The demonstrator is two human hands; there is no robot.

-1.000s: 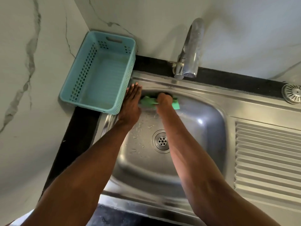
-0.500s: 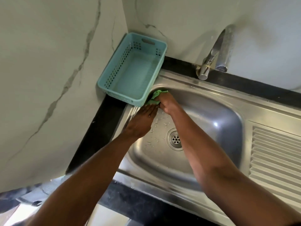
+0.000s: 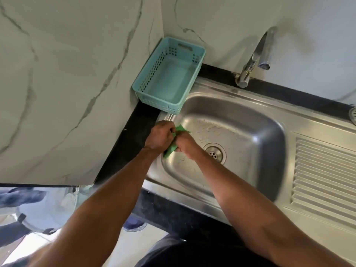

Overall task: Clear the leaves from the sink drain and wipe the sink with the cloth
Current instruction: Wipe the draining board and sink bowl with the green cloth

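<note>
A green cloth [image 3: 171, 148] is bunched between both hands over the left rim of the steel sink [image 3: 256, 135]. My left hand [image 3: 160, 136] grips its left part, and my right hand [image 3: 185, 144] grips its right part just inside the bowl. Most of the cloth is hidden by fingers. The round drain [image 3: 214, 152] sits right of my right wrist, with no leaves visible on it. Water drops lie on the bowl's back wall.
A light blue perforated basket [image 3: 169, 78] stands in the corner, partly over the sink's back left rim. The chrome tap [image 3: 256, 58] rises behind the bowl. A ribbed drainboard [image 3: 323, 174] extends right. A marble wall panel [image 3: 67, 83] closes the left side.
Both hands came back from the far left corner of the bowl to its left rim. My left hand, which was resting flat on the rim, now grips the cloth too.
</note>
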